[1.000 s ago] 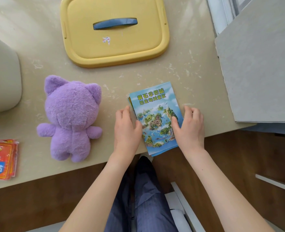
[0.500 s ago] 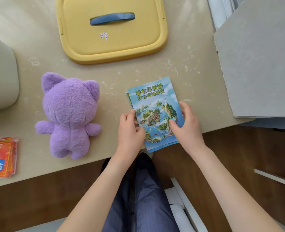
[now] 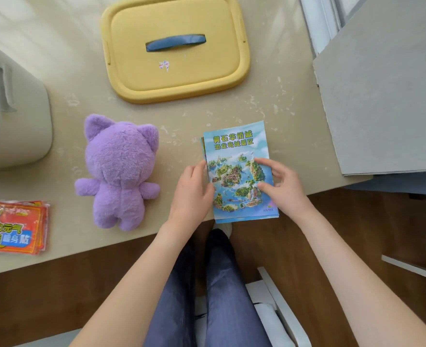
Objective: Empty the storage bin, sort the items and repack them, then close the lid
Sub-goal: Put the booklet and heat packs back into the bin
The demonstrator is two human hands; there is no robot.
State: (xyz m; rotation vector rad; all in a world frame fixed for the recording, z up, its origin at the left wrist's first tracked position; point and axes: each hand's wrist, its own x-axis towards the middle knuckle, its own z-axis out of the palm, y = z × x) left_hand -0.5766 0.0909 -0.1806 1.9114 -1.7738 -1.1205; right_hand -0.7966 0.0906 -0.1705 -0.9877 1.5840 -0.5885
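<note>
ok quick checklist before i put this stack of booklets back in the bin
1. Booklets squared up: not ok, lower ones stick out at the left edge.
2. Both hands on the stack: ok, left hand at its left edge, right hand on the cover.
3. Bin open: ok, yellow lid lies on the table.
4. Space inside bin: cannot tell, inside out of view.
5. Path to bin: not ok, purple plush toy lies between.
</note>
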